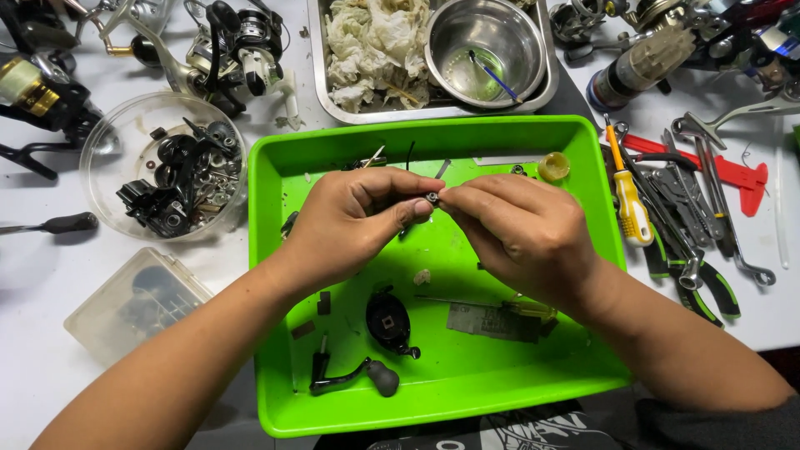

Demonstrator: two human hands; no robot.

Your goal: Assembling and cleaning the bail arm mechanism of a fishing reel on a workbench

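We pinch a tiny dark metal ring-shaped part point(432, 197), mostly hidden, between the fingertips of our left hand point(354, 218) and right hand point(521, 229), above the bright green plastic tray point(467, 383). A grey printed label point(492, 321) lies flat there.

small dark metal part point(432, 197) | round, ring-like, with a pale glint; finer detail is being lost to its size | is being pinched between fingertips of the left hand point(354, 218) and the right hand point(521, 229) | is being held above the green tray point(450, 392), near its upper middle
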